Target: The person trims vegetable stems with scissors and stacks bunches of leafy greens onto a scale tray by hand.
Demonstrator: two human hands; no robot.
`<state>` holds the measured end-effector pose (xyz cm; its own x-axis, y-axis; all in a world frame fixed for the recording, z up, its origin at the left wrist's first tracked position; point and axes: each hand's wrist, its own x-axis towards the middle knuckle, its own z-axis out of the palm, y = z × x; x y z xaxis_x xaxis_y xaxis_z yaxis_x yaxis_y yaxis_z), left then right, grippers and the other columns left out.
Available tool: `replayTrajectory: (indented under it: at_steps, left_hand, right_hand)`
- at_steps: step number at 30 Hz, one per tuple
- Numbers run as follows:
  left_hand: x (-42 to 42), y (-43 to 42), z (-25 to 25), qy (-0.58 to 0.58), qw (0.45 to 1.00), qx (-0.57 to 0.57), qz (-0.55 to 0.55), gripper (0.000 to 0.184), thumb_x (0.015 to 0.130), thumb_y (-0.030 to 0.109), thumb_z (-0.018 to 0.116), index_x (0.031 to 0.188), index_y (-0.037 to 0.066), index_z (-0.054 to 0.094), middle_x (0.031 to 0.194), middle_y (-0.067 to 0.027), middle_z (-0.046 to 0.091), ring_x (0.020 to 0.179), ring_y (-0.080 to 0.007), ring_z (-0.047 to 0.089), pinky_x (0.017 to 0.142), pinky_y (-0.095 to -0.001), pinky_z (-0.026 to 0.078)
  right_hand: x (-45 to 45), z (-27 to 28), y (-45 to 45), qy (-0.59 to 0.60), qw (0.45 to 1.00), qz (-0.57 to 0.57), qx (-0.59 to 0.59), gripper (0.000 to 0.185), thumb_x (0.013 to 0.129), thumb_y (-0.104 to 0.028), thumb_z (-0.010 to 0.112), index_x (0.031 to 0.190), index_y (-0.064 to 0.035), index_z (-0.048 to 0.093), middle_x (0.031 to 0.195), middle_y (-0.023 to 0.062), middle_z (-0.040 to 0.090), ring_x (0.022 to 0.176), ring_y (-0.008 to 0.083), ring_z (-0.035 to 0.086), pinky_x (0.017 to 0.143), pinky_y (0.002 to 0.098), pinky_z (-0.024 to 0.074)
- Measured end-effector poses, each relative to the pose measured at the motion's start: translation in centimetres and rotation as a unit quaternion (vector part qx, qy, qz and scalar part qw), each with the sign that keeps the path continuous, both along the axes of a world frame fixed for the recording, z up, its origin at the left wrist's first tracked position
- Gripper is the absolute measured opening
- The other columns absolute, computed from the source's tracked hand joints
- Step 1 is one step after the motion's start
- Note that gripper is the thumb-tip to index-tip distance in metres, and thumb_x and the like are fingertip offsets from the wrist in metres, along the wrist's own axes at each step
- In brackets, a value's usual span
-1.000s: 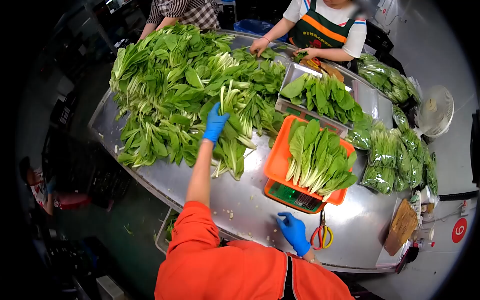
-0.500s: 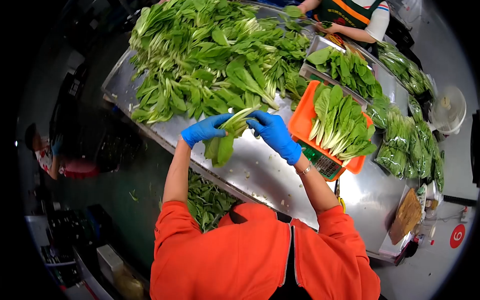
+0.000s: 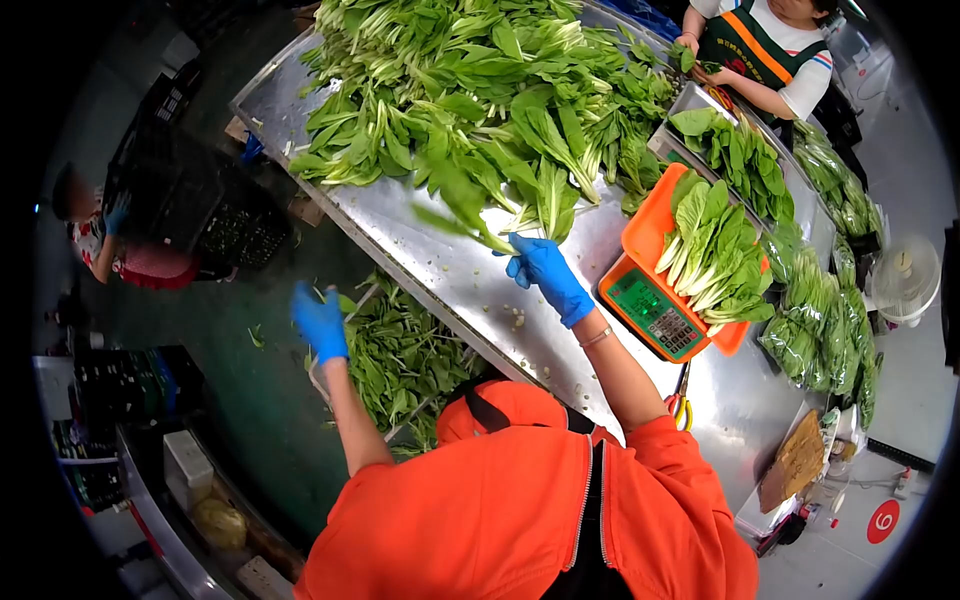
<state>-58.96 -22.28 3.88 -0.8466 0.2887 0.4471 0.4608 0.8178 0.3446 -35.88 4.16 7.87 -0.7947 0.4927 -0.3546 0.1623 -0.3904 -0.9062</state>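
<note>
My right hand (image 3: pixel 548 280), in a blue glove, pinches the stem end of a leafy green vegetable (image 3: pixel 462 205) above the metal table; its leaves are blurred by motion. Out to the left, off the table's edge, my left hand (image 3: pixel 320 322), also blue-gloved, hangs over a container of loose leaves (image 3: pixel 400 360). Its fingers are smeared, and a green leaf shows beside them; whether they hold it is unclear. A large pile of leafy greens (image 3: pixel 450 100) covers the far part of the table.
Right of my right hand, an orange tray (image 3: pixel 640 235) of greens sits on a digital scale (image 3: pixel 655 315). Yellow-handled scissors (image 3: pixel 683 410) lie nearby. Bagged greens (image 3: pixel 815 320) line the right side. A co-worker (image 3: pixel 760 55) handles leaves across the table; another person (image 3: pixel 95 235) is at left.
My left hand has left the vegetable and swung down and left, past the table edge. My right hand keeps the vegetable, now tilted towards the pile. The view has shifted.
</note>
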Motion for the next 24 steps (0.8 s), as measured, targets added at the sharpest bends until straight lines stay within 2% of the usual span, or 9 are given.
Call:
replayTrajectory:
  at_steps: [1, 3, 5, 8, 11, 13, 17, 19, 24]
  left_hand:
    - [1.3, 1.0, -1.1, -0.26, 0.935, 0.217, -0.105, 0.042, 0.072, 0.017, 0.064, 0.107, -0.002, 0.048, 0.093, -0.0109, 0.056, 0.081, -0.0169, 0.054, 0.074, -0.0281, 0.044]
    - [5.8, 4.7, 1.2, -0.496, 0.806, 0.212, -0.245, 0.049, 0.076, 0.027, 0.061, 0.114, 0.0, 0.044, 0.101, -0.0099, 0.054, 0.091, -0.016, 0.053, 0.079, -0.0275, 0.043]
    - [9.5, 8.3, 2.5, -0.638, 0.626, 0.302, -0.332, 0.056, 0.078, 0.031, 0.057, 0.122, 0.002, 0.036, 0.109, -0.0097, 0.051, 0.102, -0.0178, 0.048, 0.085, -0.0283, 0.038]
    - [11.8, 12.4, 2.5, -0.659, 0.555, 0.358, -0.36, 0.058, 0.078, 0.031, 0.057, 0.123, 0.002, 0.034, 0.111, -0.0088, 0.05, 0.104, -0.0185, 0.047, 0.087, -0.0296, 0.038]
    - [12.5, 14.2, 1.5, -0.656, 0.509, 0.44, -0.342, 0.039, 0.085, 0.015, 0.046, 0.117, -0.004, 0.037, 0.107, -0.0122, 0.052, 0.1, -0.0202, 0.05, 0.087, -0.0304, 0.04]
    - [12.2, 14.2, 1.0, -0.639, 0.494, 0.514, -0.287, 0.033, 0.086, 0.009, 0.041, 0.115, -0.005, 0.038, 0.103, -0.015, 0.053, 0.096, -0.0221, 0.052, 0.086, -0.0333, 0.042]
    - [10.9, 12.8, -0.8, -0.621, 0.484, 0.568, -0.241, 0.032, 0.086, 0.013, 0.043, 0.115, -0.001, 0.039, 0.088, -0.0073, 0.053, 0.084, -0.0183, 0.053, 0.083, -0.0403, 0.044]
    - [10.7, 12.2, -1.2, -0.643, 0.417, 0.611, -0.198, 0.03, 0.085, 0.014, 0.045, 0.113, 0.004, 0.041, 0.082, -0.0022, 0.051, 0.078, -0.015, 0.052, 0.083, -0.0428, 0.043]
    - [10.3, 11.8, -1.8, -0.621, 0.443, 0.632, -0.139, 0.029, 0.083, 0.008, 0.048, 0.111, 0.005, 0.043, 0.069, 0.0023, 0.041, 0.06, -0.009, 0.037, 0.065, -0.0302, 0.041]
  right_hand:
    - [-0.1, -0.2, -0.4, 0.014, 1.0, 0.005, -0.02, 0.037, 0.086, -0.034, 0.042, 0.081, -0.0012, 0.059, 0.053, -0.0001, 0.05, 0.041, 0.0063, 0.041, 0.041, 0.0188, 0.0328]
    - [-0.5, -0.4, -1.1, 0.02, 1.0, 0.013, -0.006, 0.043, 0.087, -0.037, 0.038, 0.082, -0.0009, 0.06, 0.05, -0.0021, 0.045, 0.04, 0.006, 0.036, 0.04, 0.0193, 0.029]
    - [-0.5, -0.7, -1.6, 0.016, 0.999, 0.026, -0.042, 0.041, 0.089, -0.035, 0.035, 0.089, -0.0007, 0.058, 0.046, -0.0041, 0.038, 0.038, 0.0045, 0.031, 0.04, 0.0186, 0.026]
    - [-0.3, -2.6, -2.3, -0.021, 0.999, 0.041, -0.029, 0.041, 0.089, -0.035, 0.035, 0.075, -0.0032, 0.057, 0.044, -0.0028, 0.039, 0.037, 0.0055, 0.032, 0.038, 0.0197, 0.0263]
    - [0.5, -2.9, -1.4, -0.058, 0.993, 0.106, -0.001, 0.044, 0.085, -0.039, 0.042, 0.063, -0.003, 0.054, 0.047, 0.0013, 0.048, 0.038, 0.0087, 0.042, 0.04, 0.0205, 0.0345]
    - [0.1, -3.2, -0.7, -0.094, 0.968, -0.013, 0.231, 0.045, 0.082, -0.041, 0.046, 0.062, -0.0012, 0.055, 0.05, 0.0063, 0.052, 0.041, 0.0138, 0.048, 0.043, 0.0256, 0.0398]
    - [-2.9, -4.5, 1.5, -0.3, 0.796, -0.054, 0.523, 0.048, 0.073, -0.047, 0.054, 0.073, 0.0001, 0.058, 0.064, 0.0165, 0.059, 0.056, 0.0298, 0.058, 0.054, 0.0369, 0.0455]
    - [-4.0, -5.8, 2.2, -0.299, 0.79, -0.061, 0.532, 0.047, 0.07, -0.046, 0.056, 0.07, 0.0003, 0.058, 0.063, 0.0181, 0.058, 0.058, 0.0311, 0.058, 0.054, 0.0379, 0.0456]
    - [-3.6, -5.9, 2.5, -0.321, 0.792, -0.025, 0.518, 0.036, 0.065, -0.032, 0.058, 0.076, 0.0023, 0.057, 0.067, 0.0199, 0.058, 0.061, 0.0321, 0.058, 0.056, 0.0375, 0.0462]
